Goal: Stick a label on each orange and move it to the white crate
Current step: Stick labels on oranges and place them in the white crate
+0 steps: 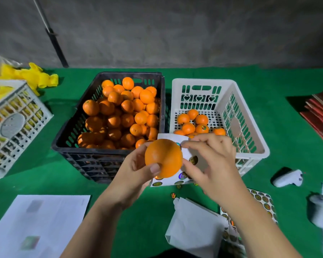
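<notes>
Left hand (136, 170) grips one orange (163, 158) from below and behind, thumb pressed on its near lower face, fingers curled round the far side. We hold it in mid-air above the near rim of the black crate (93, 157), just left of the white crate (250, 146).

Right hand (213, 161) sits immediately right of the fruit, fingers bent, holding the white label sheet (175, 180) that hangs behind and below the orange. We cannot tell whether a peeled label is already pinched in its fingertips; they are close to the orange's upper right shoulder, where a shiny round label (178, 145) shows at the fruit's edge. Whether that label is on the skin or still on the sheet is not resolved.

Governing relation: the orange lies directly left of the right hand, nearly touching. The fruit is near-round, so no long axis matters. Its bare face is turned toward us. The white crate lies forward and right, so the right hand is nearer to it, though the left one carries the fruit.

Appearance: bright, smooth, evenly orange skin, with a faint seam running down the near face. We see no label on that side.

The white crate holds a few oranges, one with a visible label (204, 127); the black crate is still heaped.
</notes>
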A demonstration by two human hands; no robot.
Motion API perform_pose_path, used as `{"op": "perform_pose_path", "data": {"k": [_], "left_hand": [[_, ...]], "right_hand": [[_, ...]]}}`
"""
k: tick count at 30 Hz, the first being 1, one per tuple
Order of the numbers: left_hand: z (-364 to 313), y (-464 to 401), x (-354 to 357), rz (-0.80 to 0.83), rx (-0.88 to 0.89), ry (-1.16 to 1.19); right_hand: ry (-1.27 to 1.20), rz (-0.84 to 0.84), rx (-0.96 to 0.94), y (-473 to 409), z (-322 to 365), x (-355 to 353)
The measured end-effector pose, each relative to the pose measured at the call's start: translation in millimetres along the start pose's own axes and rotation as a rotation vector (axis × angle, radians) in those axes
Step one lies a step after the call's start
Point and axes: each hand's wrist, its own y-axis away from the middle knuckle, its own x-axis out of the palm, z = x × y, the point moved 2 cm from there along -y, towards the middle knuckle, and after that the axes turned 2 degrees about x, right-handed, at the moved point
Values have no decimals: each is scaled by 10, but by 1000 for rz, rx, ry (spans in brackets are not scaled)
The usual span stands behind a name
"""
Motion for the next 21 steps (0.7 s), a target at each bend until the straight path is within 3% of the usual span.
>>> {"op": "perform_pose_path", "data": {"k": [8,11,14,18,21], "left_hand": [[-137,150,69,151,9,-76],[-149,163,94,121,12,-106],[-147,150,121,52,5,-124],[-109,118,131,-16,-1,-162],[-37,94,120,-72,-16,-182]], "right_hand": [[-236,57,-42,2,-14,-105],[-354,59,97,-12,-23,-157],[-439,-91,207,20,9,-253],[-399,-200,15,69,225,-306],[-315,-150,-60,129,325,-148]]}}
